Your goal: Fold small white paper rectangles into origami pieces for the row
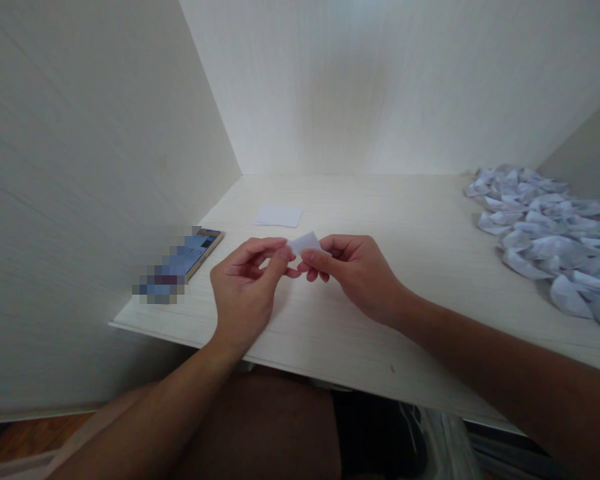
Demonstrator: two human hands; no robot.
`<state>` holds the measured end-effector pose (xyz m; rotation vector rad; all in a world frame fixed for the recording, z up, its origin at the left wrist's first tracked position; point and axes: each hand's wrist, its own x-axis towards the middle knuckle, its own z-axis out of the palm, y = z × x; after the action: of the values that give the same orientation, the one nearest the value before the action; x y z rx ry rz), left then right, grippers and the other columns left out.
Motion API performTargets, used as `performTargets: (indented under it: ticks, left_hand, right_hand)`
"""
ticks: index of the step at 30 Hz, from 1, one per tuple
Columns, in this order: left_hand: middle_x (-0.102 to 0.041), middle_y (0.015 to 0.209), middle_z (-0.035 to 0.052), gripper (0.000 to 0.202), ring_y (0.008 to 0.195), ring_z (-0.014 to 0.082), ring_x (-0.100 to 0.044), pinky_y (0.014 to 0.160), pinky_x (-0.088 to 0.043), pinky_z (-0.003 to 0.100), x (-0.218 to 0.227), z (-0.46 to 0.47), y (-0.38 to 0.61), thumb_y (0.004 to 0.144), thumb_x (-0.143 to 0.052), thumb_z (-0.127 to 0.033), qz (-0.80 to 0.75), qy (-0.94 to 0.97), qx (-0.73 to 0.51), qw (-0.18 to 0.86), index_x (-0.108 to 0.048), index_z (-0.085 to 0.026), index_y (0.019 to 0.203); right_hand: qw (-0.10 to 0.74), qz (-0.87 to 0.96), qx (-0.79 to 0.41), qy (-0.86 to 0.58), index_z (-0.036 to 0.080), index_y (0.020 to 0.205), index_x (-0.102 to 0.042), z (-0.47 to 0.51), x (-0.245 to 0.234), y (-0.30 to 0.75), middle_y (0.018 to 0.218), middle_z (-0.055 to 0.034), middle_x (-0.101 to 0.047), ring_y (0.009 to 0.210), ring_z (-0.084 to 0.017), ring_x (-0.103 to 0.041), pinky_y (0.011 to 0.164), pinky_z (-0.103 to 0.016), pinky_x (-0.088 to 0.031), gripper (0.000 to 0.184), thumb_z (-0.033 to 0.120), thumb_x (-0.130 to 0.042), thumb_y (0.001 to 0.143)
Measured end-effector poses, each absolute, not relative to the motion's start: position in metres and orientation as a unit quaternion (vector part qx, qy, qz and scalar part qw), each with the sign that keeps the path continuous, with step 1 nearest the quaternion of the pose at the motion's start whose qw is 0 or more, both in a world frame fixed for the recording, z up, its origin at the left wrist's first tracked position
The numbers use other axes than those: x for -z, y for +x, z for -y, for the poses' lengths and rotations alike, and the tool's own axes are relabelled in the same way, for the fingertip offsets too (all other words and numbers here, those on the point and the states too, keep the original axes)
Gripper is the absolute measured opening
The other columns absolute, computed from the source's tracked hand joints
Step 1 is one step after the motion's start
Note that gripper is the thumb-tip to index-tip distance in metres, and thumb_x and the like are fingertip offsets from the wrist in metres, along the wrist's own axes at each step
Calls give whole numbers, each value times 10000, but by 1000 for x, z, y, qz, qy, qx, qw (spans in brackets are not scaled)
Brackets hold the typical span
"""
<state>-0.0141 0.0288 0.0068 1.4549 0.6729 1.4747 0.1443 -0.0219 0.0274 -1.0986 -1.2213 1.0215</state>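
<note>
Between my two hands, just above the desk, is a small folded piece of white paper [306,243]. My left hand [253,273] pinches its left corner between thumb and fingertips. From the other side my right hand [353,270] grips the lower right part, thumb on top and fingers curled beneath. The paper's lower edge is partly covered by the fingers. Beyond my hands a flat white sheet of paper [279,216], perhaps a small stack, lies on the desk.
A phone [195,259], partly pixelated, leans by the left wall panel [105,167]. Many folded white paper pieces [545,233] are heaped along the right side of the pale desk [380,207]. A back panel [330,87] rises behind. My legs are under the desk's front edge.
</note>
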Motion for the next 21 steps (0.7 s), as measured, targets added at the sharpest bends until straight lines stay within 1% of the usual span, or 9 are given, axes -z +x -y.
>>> performTargets:
  ticks: [3, 6, 8, 10, 13, 17, 19, 21]
  left_hand:
    - [-762, 773, -3, 187, 605, 131, -721, 599, -635, 254, -7, -30, -16, 798, -869, -287, -290, 604, -584, 458, -786, -201, 943]
    - [-762, 770, 2, 219, 613, 139, -733, 578, -613, 237, -6, -33, -19, 786, -882, -285, -293, 610, -576, 458, -792, -204, 969]
    - [-762, 777, -1, 212, 623, 136, -735, 598, -618, 240, -6, -35, -21, 786, -883, -275, -287, 605, -578, 467, -795, -207, 967]
    - [-766, 791, -2, 206, 636, 132, -735, 632, -630, 249, -5, -36, -21, 788, -884, -270, -281, 594, -579, 483, -793, -207, 961]
    - [-772, 816, 6, 215, 671, 135, -740, 665, -644, 264, -6, -36, -20, 794, -878, -284, -284, 569, -576, 514, -779, -198, 965]
    - [-759, 795, 3, 217, 705, 134, -737, 677, -650, 257, -11, -33, -17, 771, -889, -278, -289, 535, -577, 546, -767, -184, 925]
    - [-755, 795, -2, 212, 717, 123, -734, 689, -649, 244, -12, -32, -15, 761, -896, -261, -285, 518, -584, 556, -768, -184, 912]
    - [-754, 805, -3, 217, 722, 114, -730, 722, -652, 249, -12, -30, -12, 756, -900, -258, -285, 499, -592, 564, -765, -181, 907]
  right_hand:
    - [559, 532, -431, -467, 188, 772, -790, 20, -26, 146, 682, -19, -743, 609, -120, -599, 602, -272, -451, 285, 468, -810, 823]
    - [557, 543, -411, -475, 188, 780, -797, 19, -24, 147, 675, -17, -748, 606, -119, -608, 596, -273, -452, 262, 444, -811, 834]
    - [561, 544, -407, -473, 190, 812, -802, 18, -23, 146, 712, -20, -769, 632, -124, -641, 600, -272, -466, 226, 415, -813, 838]
    - [576, 534, -414, -460, 193, 885, -800, 19, -21, 144, 789, -27, -798, 688, -138, -694, 626, -277, -504, 211, 393, -830, 823]
    - [620, 501, -412, -443, 200, 965, -770, 19, -18, 142, 848, -28, -813, 740, -161, -743, 695, -311, -576, 281, 377, -873, 774]
    - [664, 477, -367, -445, 202, 942, -740, 17, -16, 142, 820, -21, -797, 757, -168, -751, 778, -349, -614, 302, 351, -905, 737]
    - [671, 473, -355, -448, 202, 953, -725, 17, -16, 142, 821, -17, -791, 770, -167, -750, 784, -343, -614, 329, 347, -914, 727]
    - [666, 477, -349, -456, 205, 962, -702, 16, -17, 142, 815, -12, -783, 766, -168, -746, 755, -332, -608, 368, 362, -923, 713]
